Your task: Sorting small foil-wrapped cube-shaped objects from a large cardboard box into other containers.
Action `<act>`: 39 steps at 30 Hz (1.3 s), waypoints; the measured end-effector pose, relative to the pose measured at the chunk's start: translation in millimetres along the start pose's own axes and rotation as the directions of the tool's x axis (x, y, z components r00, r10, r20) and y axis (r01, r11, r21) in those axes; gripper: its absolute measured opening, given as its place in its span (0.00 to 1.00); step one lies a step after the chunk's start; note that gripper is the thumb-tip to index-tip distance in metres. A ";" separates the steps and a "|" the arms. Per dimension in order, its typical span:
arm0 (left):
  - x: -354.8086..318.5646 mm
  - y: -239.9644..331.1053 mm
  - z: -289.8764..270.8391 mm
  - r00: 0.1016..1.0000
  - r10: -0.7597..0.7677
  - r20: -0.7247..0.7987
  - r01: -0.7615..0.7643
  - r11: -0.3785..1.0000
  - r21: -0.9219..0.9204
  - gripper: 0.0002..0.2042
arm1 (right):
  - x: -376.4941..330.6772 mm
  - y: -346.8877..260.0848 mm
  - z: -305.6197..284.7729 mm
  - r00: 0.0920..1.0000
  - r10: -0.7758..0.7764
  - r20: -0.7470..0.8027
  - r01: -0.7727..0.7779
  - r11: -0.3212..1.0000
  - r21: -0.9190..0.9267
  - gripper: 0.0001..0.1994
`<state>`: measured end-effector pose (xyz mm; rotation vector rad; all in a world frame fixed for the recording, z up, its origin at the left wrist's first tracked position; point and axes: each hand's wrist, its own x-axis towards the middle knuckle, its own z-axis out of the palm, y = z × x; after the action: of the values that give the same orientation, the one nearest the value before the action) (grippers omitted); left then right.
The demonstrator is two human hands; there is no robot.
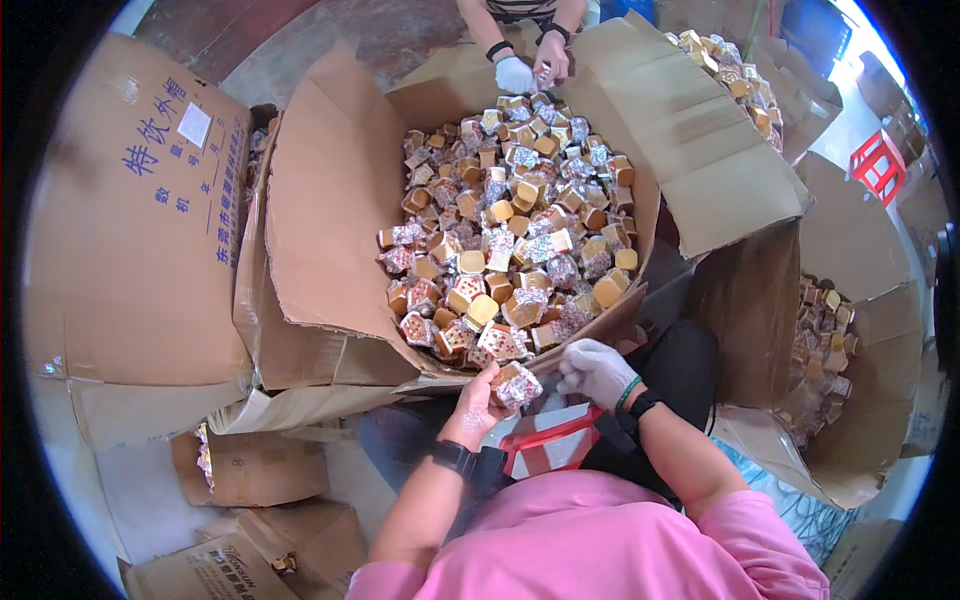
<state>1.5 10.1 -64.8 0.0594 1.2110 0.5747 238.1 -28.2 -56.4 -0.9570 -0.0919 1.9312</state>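
Note:
In my bare left hand (478, 408) is a small gold-and-white cap-like piece (516, 386) with shiny crinkled clear wrap, its fingers closed round the side. Just to the right, my right hand (598, 373) wears a white glove, its fingers curled together close to the piece; what they pinch, if anything, is too small to make out. Beyond both hands stands a large open carton (335, 200), filled with a heap of similar gold, white and red-patterned pieces (500, 240), many in clear wrap.
Opposite, another person's hands (515, 75), one gloved, work above the carton's far edge. More open cartons of pieces stand at right (885, 370) and far right. A tall closed carton (140, 300) is at left. A red-and-white object (550, 440) lies at my lap.

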 end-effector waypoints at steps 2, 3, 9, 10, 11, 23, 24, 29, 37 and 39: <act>-8.2 3.4 9.6 0.998 0.039 -0.043 -0.035 0.993 0.109 0.14 | 9.0 1.8 -19.8 0.995 -0.087 0.047 0.086 0.996 0.015 0.09; -10.1 6.3 9.9 0.995 0.089 -0.041 -0.082 0.985 0.149 0.13 | 10.4 3.1 -23.2 0.995 -0.084 0.051 0.083 0.996 0.007 0.09; 0.1 65.5 2.8 0.917 0.393 -0.071 -0.313 0.818 0.482 0.12 | 18.0 12.8 -33.0 0.993 -0.026 0.118 0.036 0.996 -0.079 0.07; 3.9 79.8 3.9 0.892 0.451 -0.042 -0.322 0.696 0.642 0.14 | 18.3 13.3 -31.4 0.992 -0.042 0.121 0.061 0.986 -0.156 0.05; 8.9 90.1 8.8 0.867 0.499 0.003 -0.316 0.544 0.777 0.15 | 18.6 13.5 -30.9 0.990 -0.062 0.124 0.089 0.969 -0.231 0.03; 53.0 105.2 28.9 0.965 0.200 0.168 -0.166 -0.030 0.986 0.23 | 9.2 6.6 -13.0 0.999 0.043 -0.034 -0.053 0.920 -0.388 0.14; 47.1 105.4 34.0 0.968 0.175 0.179 -0.181 -0.008 0.984 0.23 | 11.3 7.7 -14.4 0.998 0.042 -0.046 -0.056 0.921 -0.386 0.14; 53.8 105.4 17.7 0.971 0.167 0.173 -0.177 0.011 0.984 0.22 | 20.4 10.8 -15.4 0.994 0.086 -0.074 -0.109 0.913 -0.393 0.14; 48.4 84.7 37.3 0.971 0.000 0.241 -0.219 0.414 0.884 0.23 | 18.7 12.4 -11.2 0.993 0.078 -0.085 -0.109 0.880 -0.463 0.13; 37.7 85.3 53.8 0.968 0.026 0.250 -0.245 0.313 0.918 0.25 | 17.2 11.4 -9.4 0.992 0.073 -0.104 -0.114 0.875 -0.470 0.13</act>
<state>25.3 113.8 -48.4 1.2496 1.2057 -0.1092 231.8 -24.0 -77.8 -1.3855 -0.5012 1.9946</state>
